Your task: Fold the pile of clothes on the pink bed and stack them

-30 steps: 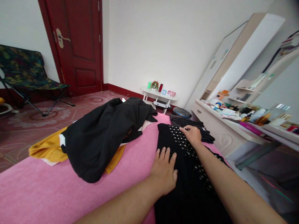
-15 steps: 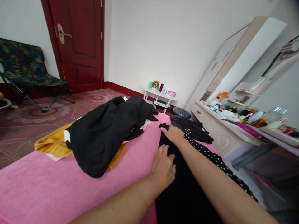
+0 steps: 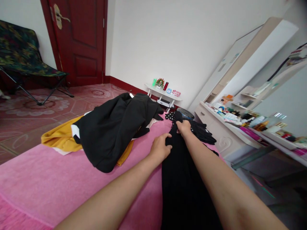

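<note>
A long black garment [image 3: 184,179] lies along the right side of a pink bed cover [image 3: 59,185], its far end white-dotted. My left hand [image 3: 160,147] is curled over the garment's left edge, fingers bent and gripping the cloth. My right hand [image 3: 184,127] is closed on the dotted far end of the same garment, near the end of the bed. Both forearms stretch out over the bed.
A heap of black clothing [image 3: 115,127] lies on yellow cloth [image 3: 57,137] at the bed's left. More dark clothes [image 3: 203,134] lie beyond my right hand. A cluttered dresser [image 3: 240,127] stands right, a small white table [image 3: 163,95] by the wall, a folding chair [image 3: 21,54] near the red door [image 3: 79,38].
Both hands have moved farther up the black garment. The right hand went from lying flat on the dotted part to gripping its far end; the left hand went from flat to curled.
</note>
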Motion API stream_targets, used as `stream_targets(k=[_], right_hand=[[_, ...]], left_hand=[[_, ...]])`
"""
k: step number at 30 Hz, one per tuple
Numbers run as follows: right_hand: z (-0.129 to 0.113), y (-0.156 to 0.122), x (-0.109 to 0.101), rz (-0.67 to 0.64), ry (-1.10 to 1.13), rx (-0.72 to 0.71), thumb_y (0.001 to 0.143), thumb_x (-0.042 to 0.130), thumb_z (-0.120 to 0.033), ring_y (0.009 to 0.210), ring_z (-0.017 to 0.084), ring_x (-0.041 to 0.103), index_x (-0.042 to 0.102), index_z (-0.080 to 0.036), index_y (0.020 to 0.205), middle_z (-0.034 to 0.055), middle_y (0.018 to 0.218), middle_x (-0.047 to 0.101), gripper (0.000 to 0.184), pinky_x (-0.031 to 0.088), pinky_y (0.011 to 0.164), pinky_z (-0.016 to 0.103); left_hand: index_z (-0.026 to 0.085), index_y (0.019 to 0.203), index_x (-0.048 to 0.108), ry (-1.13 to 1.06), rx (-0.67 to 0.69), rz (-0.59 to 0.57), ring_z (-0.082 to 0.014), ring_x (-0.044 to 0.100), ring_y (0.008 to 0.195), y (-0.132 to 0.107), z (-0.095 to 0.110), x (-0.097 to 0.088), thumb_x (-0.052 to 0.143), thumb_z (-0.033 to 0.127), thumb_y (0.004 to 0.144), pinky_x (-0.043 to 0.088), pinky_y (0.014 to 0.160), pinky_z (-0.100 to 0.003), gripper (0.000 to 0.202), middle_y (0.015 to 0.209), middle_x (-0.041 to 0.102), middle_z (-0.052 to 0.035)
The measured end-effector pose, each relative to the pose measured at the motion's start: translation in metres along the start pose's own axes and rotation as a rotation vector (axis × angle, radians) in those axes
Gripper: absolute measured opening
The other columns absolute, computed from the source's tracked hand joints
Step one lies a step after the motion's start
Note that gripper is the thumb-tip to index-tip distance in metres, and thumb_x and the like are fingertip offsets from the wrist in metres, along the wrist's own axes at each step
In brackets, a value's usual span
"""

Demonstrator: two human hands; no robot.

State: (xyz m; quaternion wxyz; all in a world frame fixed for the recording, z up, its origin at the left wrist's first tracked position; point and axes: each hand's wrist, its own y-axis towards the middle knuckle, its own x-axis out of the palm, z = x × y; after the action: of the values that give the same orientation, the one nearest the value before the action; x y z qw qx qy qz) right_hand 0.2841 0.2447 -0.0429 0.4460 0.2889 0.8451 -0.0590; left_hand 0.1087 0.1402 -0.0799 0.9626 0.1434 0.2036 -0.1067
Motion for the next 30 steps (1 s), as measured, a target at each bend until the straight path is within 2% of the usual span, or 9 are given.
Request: stream_targets(k=[3,6,9,12,16,21,23,27,30], right_hand=[[-0.022,0.018,0.009,0.055,0.109,0.005,0.084,0.050,-0.029,0.051,0.018,0.064,0.061,-0.006,0.104,0.0119,0.070,0.066,0.032,0.052,0.042,0.024],[-0.034,0.022,0.027,0.020,0.207,0.000,0.085,0.048,-0.020,0.056,0.017,0.066,0.054,-0.006,0.113,0.0113,0.077,0.066,0.032,0.055,0.046,0.025],[-0.030,0.004,0.047,-0.118,0.279,-0.051,0.077,0.056,-0.009,0.068,0.017,0.069,0.053,-0.009,0.113,0.0100,0.086,0.068,0.036,0.059,0.057,0.027],[-0.016,-0.026,0.051,-0.266,0.330,-0.160,0.069,0.062,-0.002,0.093,0.018,0.067,0.059,-0.013,0.103,0.0092,0.101,0.068,0.036,0.056,0.080,0.029],[0.010,-0.071,0.026,-0.366,0.366,-0.297,0.067,0.057,0.002,0.111,0.016,0.059,0.062,-0.016,0.102,0.0070,0.114,0.064,0.039,0.044,0.100,0.032],[0.054,-0.144,-0.021,-0.383,0.193,-0.608,0.063,0.044,0.004,0.121,0.019,0.049,0.059,-0.023,0.115,0.0042,0.128,0.055,0.061,0.040,0.103,0.041],[0.073,-0.176,-0.036,-0.406,0.110,-0.721,0.063,0.042,0.004,0.126,0.019,0.045,0.059,-0.025,0.117,0.0040,0.134,0.049,0.064,0.034,0.108,0.043],[0.096,-0.226,-0.057,-0.429,0.058,-0.767,0.073,0.042,-0.001,0.131,0.018,0.038,0.055,-0.027,0.123,0.0044,0.142,0.041,0.059,0.027,0.112,0.042],[0.102,-0.245,-0.067,-0.456,0.067,-0.771,0.070,0.044,-0.001,0.134,0.019,0.033,0.051,-0.028,0.128,0.0042,0.145,0.035,0.064,0.027,0.112,0.042]], left_hand=[[0.025,0.109,0.062,0.008,0.031,0.129,-0.0198,0.061,0.095,0.017,-0.007,-0.020,0.068,0.014,0.071,0.047,0.084,-0.030,0.040,0.099,0.067,-0.0016],[0.027,0.109,0.063,0.089,0.011,0.181,-0.0198,0.062,0.094,0.025,-0.023,-0.036,0.066,0.012,0.071,0.047,0.083,-0.029,0.041,0.102,0.067,-0.0021],[0.024,0.107,0.064,0.180,-0.039,0.137,-0.0199,0.061,0.095,0.026,-0.041,-0.042,0.066,0.010,0.070,0.047,0.084,-0.029,0.040,0.106,0.065,-0.0044],[0.023,0.106,0.065,0.239,-0.068,0.087,-0.0203,0.060,0.097,0.025,-0.053,-0.041,0.067,0.012,0.070,0.047,0.084,-0.028,0.037,0.108,0.063,-0.0056],[0.022,0.109,0.064,0.255,-0.037,0.082,-0.0189,0.060,0.096,0.026,-0.059,-0.038,0.066,0.015,0.072,0.046,0.085,-0.027,0.037,0.106,0.063,-0.0048],[0.019,0.109,0.061,0.282,0.025,0.069,-0.0174,0.060,0.094,0.024,-0.066,-0.035,0.064,0.017,0.074,0.046,0.083,-0.026,0.035,0.105,0.062,-0.0050],[0.017,0.110,0.059,0.303,0.036,0.051,-0.0171,0.059,0.094,0.021,-0.067,-0.035,0.064,0.018,0.075,0.046,0.084,-0.026,0.036,0.106,0.061,-0.0059],[0.017,0.110,0.056,0.352,0.080,-0.009,-0.0178,0.057,0.096,0.005,-0.063,-0.039,0.067,0.021,0.074,0.044,0.087,-0.027,0.038,0.106,0.059,-0.0060],[0.020,0.103,0.057,0.396,0.126,-0.099,-0.0183,0.056,0.096,-0.017,-0.055,-0.048,0.070,0.023,0.072,0.043,0.087,-0.028,0.034,0.102,0.059,-0.0031]])
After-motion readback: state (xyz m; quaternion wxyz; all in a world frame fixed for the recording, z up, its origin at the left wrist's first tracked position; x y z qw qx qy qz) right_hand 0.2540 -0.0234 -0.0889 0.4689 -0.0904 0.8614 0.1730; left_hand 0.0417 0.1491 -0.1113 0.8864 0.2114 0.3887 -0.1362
